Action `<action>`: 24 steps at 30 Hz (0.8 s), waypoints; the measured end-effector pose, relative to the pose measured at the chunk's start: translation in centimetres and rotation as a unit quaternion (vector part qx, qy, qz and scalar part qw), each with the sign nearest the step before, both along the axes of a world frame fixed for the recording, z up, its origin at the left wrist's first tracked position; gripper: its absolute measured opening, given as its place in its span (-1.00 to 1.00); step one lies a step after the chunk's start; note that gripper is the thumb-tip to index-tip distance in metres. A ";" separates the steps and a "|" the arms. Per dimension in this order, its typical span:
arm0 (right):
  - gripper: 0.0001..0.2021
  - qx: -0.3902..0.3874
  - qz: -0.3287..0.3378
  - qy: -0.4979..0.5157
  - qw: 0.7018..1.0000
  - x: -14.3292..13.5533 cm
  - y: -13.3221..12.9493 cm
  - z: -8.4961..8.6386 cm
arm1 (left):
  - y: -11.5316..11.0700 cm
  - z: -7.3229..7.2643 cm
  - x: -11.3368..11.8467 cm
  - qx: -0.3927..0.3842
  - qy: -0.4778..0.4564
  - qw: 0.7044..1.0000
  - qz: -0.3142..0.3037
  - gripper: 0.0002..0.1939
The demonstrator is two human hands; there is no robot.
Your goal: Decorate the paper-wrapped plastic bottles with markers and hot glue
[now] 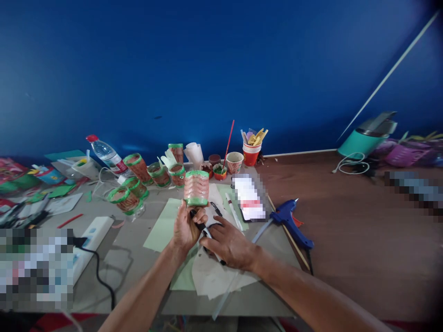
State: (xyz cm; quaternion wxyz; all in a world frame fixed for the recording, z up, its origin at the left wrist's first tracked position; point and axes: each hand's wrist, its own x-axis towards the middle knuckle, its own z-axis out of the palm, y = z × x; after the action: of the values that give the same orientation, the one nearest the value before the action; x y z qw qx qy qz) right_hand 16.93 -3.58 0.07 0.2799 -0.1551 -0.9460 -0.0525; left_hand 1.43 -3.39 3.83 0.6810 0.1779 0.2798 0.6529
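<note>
My left hand (187, 226) is closed under a small painted cup (196, 188), pinkish with wavy bands and green rims at both ends. A marker pen (206, 233) with a white barrel and dark ends slants below the cup. Its upper dark end lies against the fingers of my left hand. My right hand (228, 243) is closed around the barrel, lower down and to the right. Whether the marker's cap is on cannot be made out. Beneath both hands lie pale paper sheets (207, 280), with a black pen (217, 209) and a white pen (234, 211) just beyond.
Several similar painted cups (137, 168) stand at the back left near a water bottle (107, 154). A phone (248, 197) and blue glue gun (292, 223) lie on the right. A red cup (251, 154) holds plastic cutlery. A white power strip (93, 242) lies at left.
</note>
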 end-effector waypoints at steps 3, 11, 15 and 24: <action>-0.91 0.011 -0.005 0.000 1.000 0.0 0.1 0.0 | -0.1 0.0 0.2 0.008 0.000 1.000 0.000 -0.56; -0.88 0.026 -0.011 0.017 0.999 -0.2 0.4 -0.6 | 0.0 -0.3 0.4 -0.006 0.009 1.000 -0.002 -0.59; -0.88 -0.004 0.001 0.007 1.000 0.0 0.5 -0.2 | 0.3 -0.4 -0.3 -0.010 0.007 1.000 -0.010 -0.54; -0.65 -0.097 0.017 0.067 0.993 0.9 0.3 1.2 | 1.7 -0.7 -2.3 0.011 0.075 0.995 0.066 -0.60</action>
State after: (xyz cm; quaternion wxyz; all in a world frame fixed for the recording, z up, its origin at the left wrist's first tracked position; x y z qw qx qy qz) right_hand 17.80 -3.28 1.25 0.3274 -0.1683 -0.9282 0.0552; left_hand -0.83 -1.71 3.12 0.6117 0.2147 0.3342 0.6842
